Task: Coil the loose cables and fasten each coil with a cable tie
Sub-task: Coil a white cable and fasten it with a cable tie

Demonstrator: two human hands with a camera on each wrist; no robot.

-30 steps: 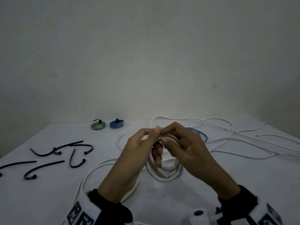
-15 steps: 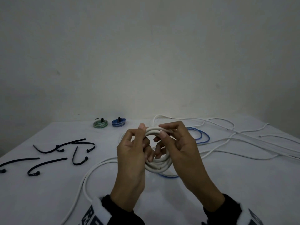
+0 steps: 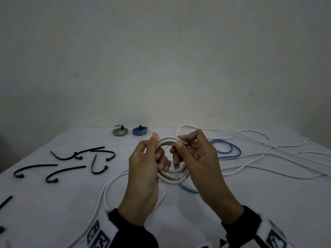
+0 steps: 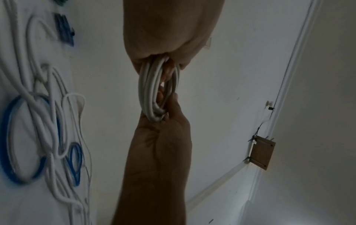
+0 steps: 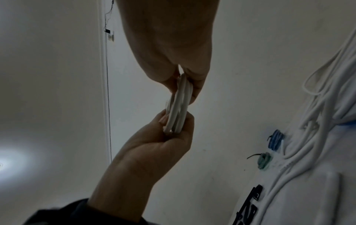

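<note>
A white cable coil (image 3: 172,177) of several turns is held above the table between both hands. My left hand (image 3: 157,145) grips its left side, thumb on top and fingers through the ring. My right hand (image 3: 179,151) pinches its top right, thumb over the strands. The coil (image 4: 152,94) appears edge-on in the left wrist view, and the coil (image 5: 179,109) again in the right wrist view. A white tail (image 3: 107,190) trails from it down the table on the left. Several black cable ties (image 3: 66,171) lie loose at the left.
Two tied coils stand at the back edge, one green (image 3: 120,131) and one blue (image 3: 139,131). A loose blue cable (image 3: 231,149) and several loose white cables (image 3: 268,155) sprawl over the right half of the white table (image 3: 53,212). A wall rises right behind.
Both hands shifted from pinching together at the coil's top to holding its left and right sides. The coil now faces me more openly.
</note>
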